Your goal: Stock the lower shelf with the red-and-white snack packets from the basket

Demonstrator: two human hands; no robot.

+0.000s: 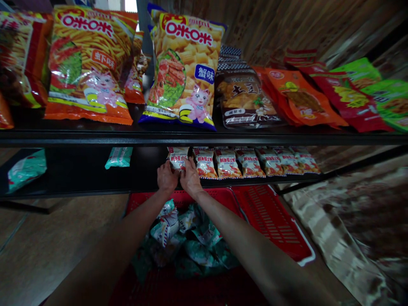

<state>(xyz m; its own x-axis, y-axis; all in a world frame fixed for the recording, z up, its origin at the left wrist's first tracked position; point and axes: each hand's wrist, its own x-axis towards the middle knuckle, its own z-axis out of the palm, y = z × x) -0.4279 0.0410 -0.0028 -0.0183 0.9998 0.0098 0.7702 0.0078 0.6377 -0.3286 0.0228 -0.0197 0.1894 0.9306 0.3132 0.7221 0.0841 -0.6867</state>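
Note:
On the lower shelf, both hands grip a small white-and-red snack bag at the left end of a row. My left hand is closed on its left side, and my right hand on its right side. The bag stands upright, its lower part partly covered by my fingers. Close beside my right hand is a matching snack bag, with several more alike lined up to the right. Below my forearms, a red basket holds several teal and white snack bags in a loose heap.
Two teal bags lie apart on the left of the black lower shelf. Above, the upper shelf's edge runs across, bearing large snack bags. A second red basket and striped cloth are at right.

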